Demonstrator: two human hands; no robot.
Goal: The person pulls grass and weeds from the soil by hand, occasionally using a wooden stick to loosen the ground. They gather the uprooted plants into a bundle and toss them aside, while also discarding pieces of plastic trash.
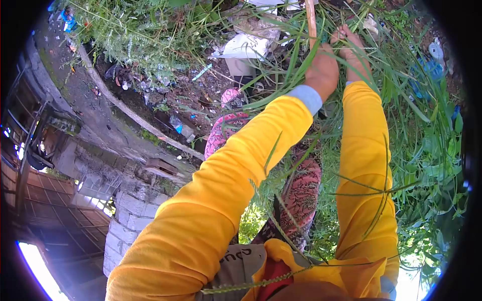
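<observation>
My left hand [323, 71], below a yellow sleeve with a grey cuff, is closed at the lower end of a light wooden stick [311, 22]. Its fingers are partly turned away, and the stick's far end leaves the top of the view. Just to the right, my right hand [354, 52] reaches into long green grass [396, 65] with its fingers curled round some blades. Grass blades cross in front of both hands. Loose grass stems also hang across my sleeves.
A white sheet of litter [246, 46] lies by a stone [256, 25]. My patterned pink trouser legs [304, 195] are below my arms. A plastic bottle [182, 128] lies near a long pale pipe or pole [120, 103]. At left stands a block wall [133, 215]; blue plastic [427, 72] lies at right.
</observation>
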